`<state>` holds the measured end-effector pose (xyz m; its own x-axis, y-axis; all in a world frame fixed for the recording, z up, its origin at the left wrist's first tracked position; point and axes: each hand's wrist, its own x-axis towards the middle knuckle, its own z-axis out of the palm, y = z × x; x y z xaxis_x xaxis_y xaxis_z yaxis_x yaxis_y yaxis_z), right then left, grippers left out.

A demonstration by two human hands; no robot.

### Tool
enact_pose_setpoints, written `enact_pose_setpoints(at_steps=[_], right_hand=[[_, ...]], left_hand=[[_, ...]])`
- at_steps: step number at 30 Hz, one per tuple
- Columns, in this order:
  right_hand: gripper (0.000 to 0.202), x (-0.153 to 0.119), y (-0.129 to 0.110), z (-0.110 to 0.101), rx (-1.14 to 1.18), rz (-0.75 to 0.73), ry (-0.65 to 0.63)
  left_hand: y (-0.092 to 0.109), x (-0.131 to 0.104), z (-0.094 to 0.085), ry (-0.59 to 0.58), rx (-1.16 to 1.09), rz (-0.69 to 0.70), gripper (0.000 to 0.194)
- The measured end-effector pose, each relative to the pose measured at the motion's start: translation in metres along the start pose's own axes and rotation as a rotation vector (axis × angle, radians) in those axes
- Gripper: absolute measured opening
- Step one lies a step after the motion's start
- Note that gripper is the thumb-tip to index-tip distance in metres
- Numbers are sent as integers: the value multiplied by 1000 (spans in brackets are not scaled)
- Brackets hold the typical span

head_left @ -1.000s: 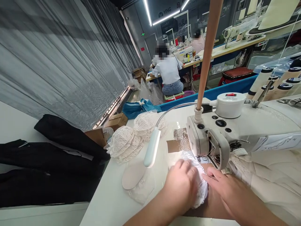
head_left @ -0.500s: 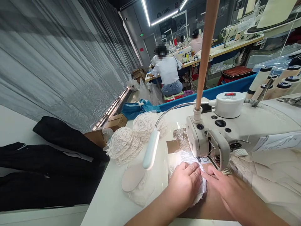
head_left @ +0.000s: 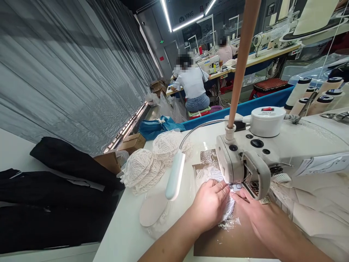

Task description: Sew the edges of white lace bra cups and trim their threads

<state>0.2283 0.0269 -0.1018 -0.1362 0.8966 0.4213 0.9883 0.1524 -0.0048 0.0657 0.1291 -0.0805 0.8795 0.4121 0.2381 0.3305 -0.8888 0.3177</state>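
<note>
A white lace piece [head_left: 228, 211], curved like a cup, lies under the needle area of the sewing machine [head_left: 231, 160], lit by a small lamp. My left hand [head_left: 211, 203] is closed on its left side, fingertips pressed together close to the presser foot. Against the lace's right edge, my right hand [head_left: 252, 207] holds with thumb and forefinger, its other fingers curled and partly hidden. Part of the lace extends beyond the foot, behind my left fingers. Beneath both hands is a brown sheet [head_left: 231, 242] on the white table.
Stacked lace cups [head_left: 144, 169] sit left of the lamp head [head_left: 175, 176]. A smooth beige oval pad [head_left: 153, 210] lies nearer. Beige fabric [head_left: 313, 196] is bunched at the right. Thread cones [head_left: 301, 89] stand behind the machine. Black garments [head_left: 54, 203] hang over the left side; co-workers sit beyond.
The lace has moved away from me, further under the machine, and less of it shows on my side. My left hand has moved slightly forward with it; the right stays beside it.
</note>
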Motion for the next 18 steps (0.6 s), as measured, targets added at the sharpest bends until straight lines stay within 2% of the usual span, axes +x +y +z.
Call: enact_pose_setpoints(at_steps=[5, 10, 18], right_hand=[[62, 1, -1, -3, 43, -32, 5], [64, -3, 5, 1, 115, -18, -44], [63, -17, 11, 18, 140, -13, -102]], left_hand=[[-2, 1, -1, 23, -20, -21, 26], [-1, 0, -2, 74, -2, -115, 27], [-1, -6, -5, -41, 6, -331, 40]])
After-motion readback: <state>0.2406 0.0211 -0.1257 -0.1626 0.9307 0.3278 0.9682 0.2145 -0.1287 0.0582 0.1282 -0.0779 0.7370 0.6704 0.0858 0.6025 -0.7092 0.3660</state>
